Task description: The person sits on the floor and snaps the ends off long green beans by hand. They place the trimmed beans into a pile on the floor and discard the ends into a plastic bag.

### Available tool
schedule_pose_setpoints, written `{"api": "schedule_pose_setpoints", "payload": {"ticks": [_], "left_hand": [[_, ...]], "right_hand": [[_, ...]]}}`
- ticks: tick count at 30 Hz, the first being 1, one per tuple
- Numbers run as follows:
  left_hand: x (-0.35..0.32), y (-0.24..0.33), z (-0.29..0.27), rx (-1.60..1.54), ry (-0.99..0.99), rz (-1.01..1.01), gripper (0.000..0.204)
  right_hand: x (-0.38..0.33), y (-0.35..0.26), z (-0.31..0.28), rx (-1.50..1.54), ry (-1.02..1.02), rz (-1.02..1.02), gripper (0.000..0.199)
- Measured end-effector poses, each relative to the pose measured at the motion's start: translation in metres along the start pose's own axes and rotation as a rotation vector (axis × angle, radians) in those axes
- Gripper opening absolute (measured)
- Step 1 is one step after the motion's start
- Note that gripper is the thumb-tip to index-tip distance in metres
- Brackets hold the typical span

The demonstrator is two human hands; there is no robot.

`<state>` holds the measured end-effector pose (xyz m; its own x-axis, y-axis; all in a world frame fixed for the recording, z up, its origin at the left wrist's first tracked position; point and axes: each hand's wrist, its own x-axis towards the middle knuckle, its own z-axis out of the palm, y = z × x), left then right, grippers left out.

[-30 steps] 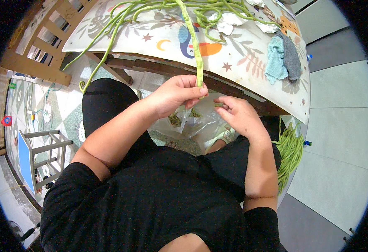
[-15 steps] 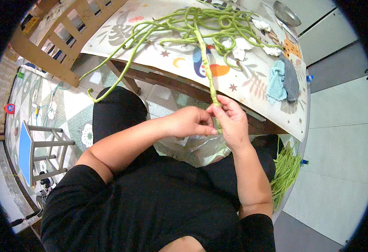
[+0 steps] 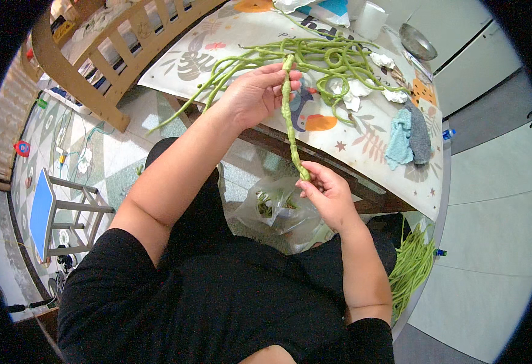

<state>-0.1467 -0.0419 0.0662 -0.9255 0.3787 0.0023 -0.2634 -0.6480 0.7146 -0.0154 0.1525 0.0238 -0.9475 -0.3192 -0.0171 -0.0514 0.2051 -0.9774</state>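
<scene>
A long green bean (image 3: 289,124) stretches between my two hands above the table's near edge. My left hand (image 3: 257,92) grips its upper end over the patterned tablecloth (image 3: 363,151). My right hand (image 3: 326,194) pinches its lower end just off the table edge. A tangle of more long beans (image 3: 326,57) lies on the cloth beyond my left hand. Below my hands, on my lap, a clear plastic bag (image 3: 281,209) holds green bits.
A blue and grey cloth (image 3: 408,136) and white crumpled scraps (image 3: 354,100) lie on the table to the right. A metal bowl (image 3: 417,42) sits at the far edge. A bundle of beans (image 3: 414,267) lies low right. A wooden chair (image 3: 90,60) and small stool (image 3: 59,212) stand left.
My hands, close together at the bean's lower end before, have separated: the left slid up to the bean's top over the table, the right stayed low, and the bean is stretched between them.
</scene>
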Motion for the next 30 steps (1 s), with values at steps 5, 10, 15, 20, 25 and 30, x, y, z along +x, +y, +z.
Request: {"api": "schedule_pose_setpoints", "payload": {"ticks": [5,10,15,20,25,30], "left_hand": [[-0.005,0.000,0.001,0.035,-0.025,-0.031,0.023],[0.000,-0.001,-0.002,0.049,-0.062,0.008,0.024],[0.010,-0.002,-0.004,-0.071,-0.140,0.095,0.032],[0.023,0.008,-0.018,-0.101,-0.119,-0.105,0.031],[0.030,0.005,-0.023,0.266,0.004,0.173,0.031],[0.030,0.010,-0.021,0.019,-0.004,0.069,0.029]], "right_hand": [[-0.003,-0.003,-0.001,0.235,-0.118,0.108,0.031],[0.000,-0.003,-0.006,0.358,-0.231,0.117,0.024],[0.006,-0.006,-0.012,0.459,-0.236,0.135,0.022],[0.006,-0.011,-0.023,0.685,-0.304,0.161,0.024],[0.006,-0.008,-0.026,0.890,-0.452,0.130,0.022],[0.007,-0.009,-0.026,0.691,-0.362,0.191,0.021]]}}
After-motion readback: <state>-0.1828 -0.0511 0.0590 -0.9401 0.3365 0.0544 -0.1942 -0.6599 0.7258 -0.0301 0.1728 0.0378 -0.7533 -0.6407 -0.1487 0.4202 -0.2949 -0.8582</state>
